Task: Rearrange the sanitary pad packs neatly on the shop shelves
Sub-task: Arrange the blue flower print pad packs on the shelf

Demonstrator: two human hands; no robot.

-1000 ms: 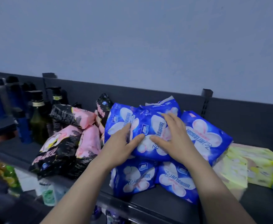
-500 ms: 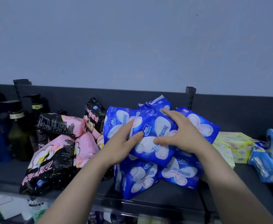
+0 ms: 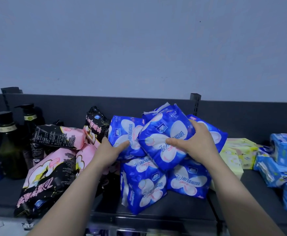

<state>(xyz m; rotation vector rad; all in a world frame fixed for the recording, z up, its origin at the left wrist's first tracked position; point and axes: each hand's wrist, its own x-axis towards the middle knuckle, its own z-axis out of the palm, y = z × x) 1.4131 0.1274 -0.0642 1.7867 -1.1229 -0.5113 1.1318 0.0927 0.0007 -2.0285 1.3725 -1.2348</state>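
M: Wall (image 3: 139, 48) is plain grey-blue, with a dark shelf (image 3: 251, 189) and a dark back panel (image 3: 241, 120) under it. Confirm?

J: Confirmed. Landmark is the top blue pack (image 3: 165, 138), the highest in the blue heap. It's tilted.

M: Hands?

J: Right hand (image 3: 197, 143) grasps the top blue pack at its right side, fingers curled over the edge and thumb across the printed face. Left hand (image 3: 108, 150) holds the second blue pack (image 3: 122, 132), which touches the landmark on its left. Thumb is on the face, other fingers hidden behind.

M: Rest of the blue ones?

J: Front-left blue pack (image 3: 144, 184) is directly below the landmark, standing on edge at the shelf front. Front-right blue pack (image 3: 188, 181) is below and slightly right, touching its neighbour. Rear blue pack (image 3: 216, 133) is right of the landmark, behind the right hand. One more edge pokes out behind the landmark, mostly hidden.

M: Neighbours?

J: Pink-and-black packs (image 3: 47, 181) are heaped left of the landmark at mixed angles, one standing near the back panel. Dark pump bottles (image 3: 8, 142) are further left. Yellow packs (image 3: 239, 149) are to the right, past the rear blue pack. Light-blue packs (image 3: 278, 167) are stacked further right, at the frame edge.

M: Post?

J: Shelf post (image 3: 195, 103) is behind the landmark, just right.
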